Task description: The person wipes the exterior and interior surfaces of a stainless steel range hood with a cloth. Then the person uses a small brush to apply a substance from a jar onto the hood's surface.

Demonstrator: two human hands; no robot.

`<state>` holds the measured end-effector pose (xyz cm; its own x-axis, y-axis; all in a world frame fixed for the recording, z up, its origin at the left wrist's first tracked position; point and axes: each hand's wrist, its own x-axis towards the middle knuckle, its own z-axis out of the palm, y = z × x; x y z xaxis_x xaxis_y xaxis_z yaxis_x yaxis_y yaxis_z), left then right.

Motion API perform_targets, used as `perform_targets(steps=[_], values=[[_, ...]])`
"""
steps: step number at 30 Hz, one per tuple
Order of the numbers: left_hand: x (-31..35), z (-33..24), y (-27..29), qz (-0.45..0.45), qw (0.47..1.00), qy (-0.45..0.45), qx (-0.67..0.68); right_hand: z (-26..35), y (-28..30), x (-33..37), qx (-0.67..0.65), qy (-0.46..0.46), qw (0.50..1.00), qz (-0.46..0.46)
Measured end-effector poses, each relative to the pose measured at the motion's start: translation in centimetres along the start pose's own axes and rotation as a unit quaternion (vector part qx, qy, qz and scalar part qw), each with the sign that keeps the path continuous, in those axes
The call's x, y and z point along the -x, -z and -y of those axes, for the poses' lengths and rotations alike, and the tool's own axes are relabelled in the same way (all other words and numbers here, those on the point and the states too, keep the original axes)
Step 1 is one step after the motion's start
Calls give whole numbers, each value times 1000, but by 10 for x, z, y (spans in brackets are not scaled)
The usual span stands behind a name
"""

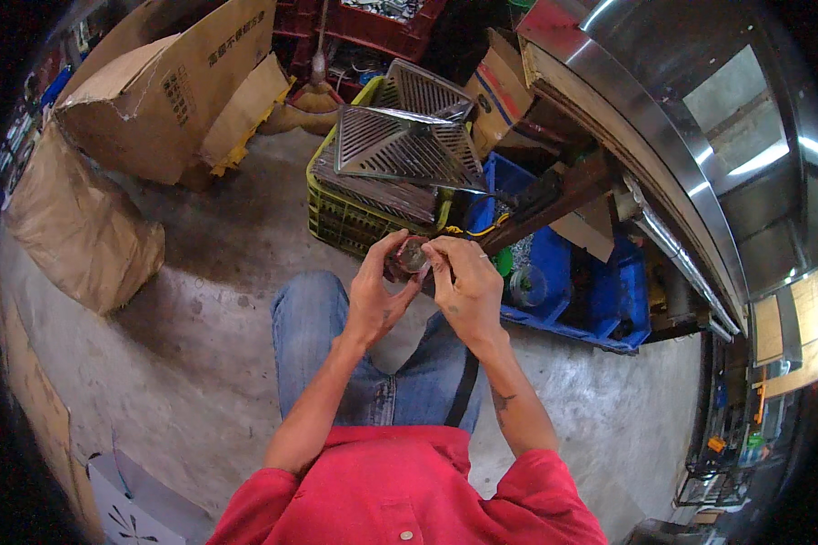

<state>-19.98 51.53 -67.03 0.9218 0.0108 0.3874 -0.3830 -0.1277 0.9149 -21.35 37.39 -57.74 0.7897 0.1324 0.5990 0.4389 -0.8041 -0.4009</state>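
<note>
Above my knees, both my hands meet around a small round container (pixel 413 255) with a reddish rim and a greyish middle. What is inside it is too small to make out. My left hand (pixel 378 289) curls around its left side, thumb and fingers closed on it. At its right edge, my right hand (pixel 464 283) pinches with thumb and forefinger; the other fingers are bent. Just beyond my hands stands a yellow-green crate (pixel 329 211) with slotted metal grilles (pixel 407 145) stacked on top.
Blue bins (pixel 554 295) to the right hold small parts and a clear round tub (pixel 528 285). A metal-edged bench (pixel 645 136) overhangs them. Cardboard boxes (pixel 168 91) and a brown sack (pixel 82 227) stand at the left. A broom (pixel 316 95) and red crates (pixel 386 29) are farther back.
</note>
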Motion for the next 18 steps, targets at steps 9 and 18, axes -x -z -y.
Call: perform_targets(steps=[9,18], values=[[-1,0,0,-4,1000,-9,13,-3,-2,4,-43,-34,998,-24],[-7,6,-6,-21,998,47,23,24,50,-31,-91,46,985,-136]])
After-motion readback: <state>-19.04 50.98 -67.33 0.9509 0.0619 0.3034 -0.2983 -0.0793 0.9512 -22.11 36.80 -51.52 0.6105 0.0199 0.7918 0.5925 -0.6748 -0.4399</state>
